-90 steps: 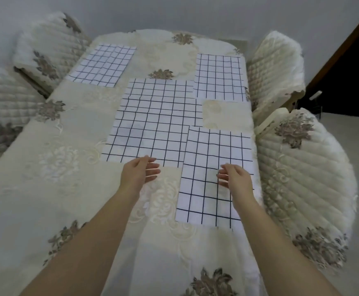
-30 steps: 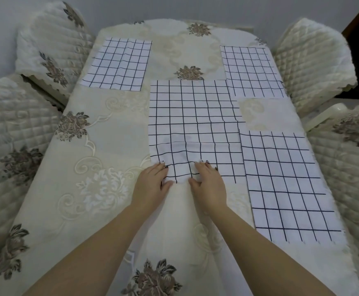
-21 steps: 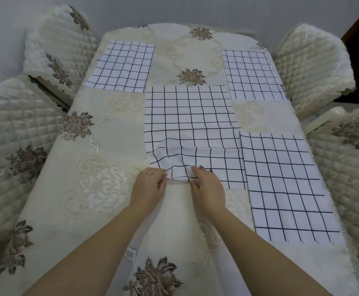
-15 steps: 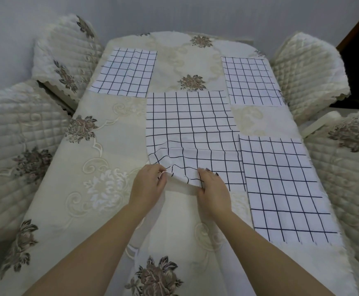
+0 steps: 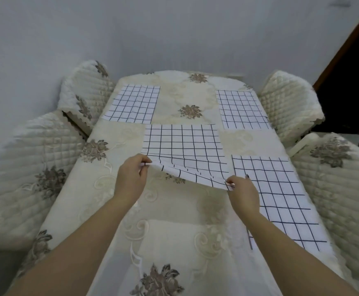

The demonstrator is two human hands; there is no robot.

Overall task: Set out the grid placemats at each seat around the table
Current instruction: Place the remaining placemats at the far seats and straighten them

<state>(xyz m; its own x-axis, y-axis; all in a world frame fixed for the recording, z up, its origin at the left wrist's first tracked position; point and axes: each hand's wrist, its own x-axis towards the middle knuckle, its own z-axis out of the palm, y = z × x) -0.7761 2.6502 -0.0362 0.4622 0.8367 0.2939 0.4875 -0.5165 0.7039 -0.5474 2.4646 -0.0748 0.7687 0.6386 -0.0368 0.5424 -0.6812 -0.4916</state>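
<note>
Head view: left hand (image 5: 131, 178) and right hand (image 5: 241, 193) pinch the centre placemat (image 5: 180, 144); the previously flat edge between grips lifts for transfer.

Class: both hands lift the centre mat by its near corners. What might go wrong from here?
1. The left hand and right hand pinch only corners of the centre mat; it sags between them and may slip or crease.
2. Its lifted edge lies close to the near right mat, which could get dragged askew.
</note>
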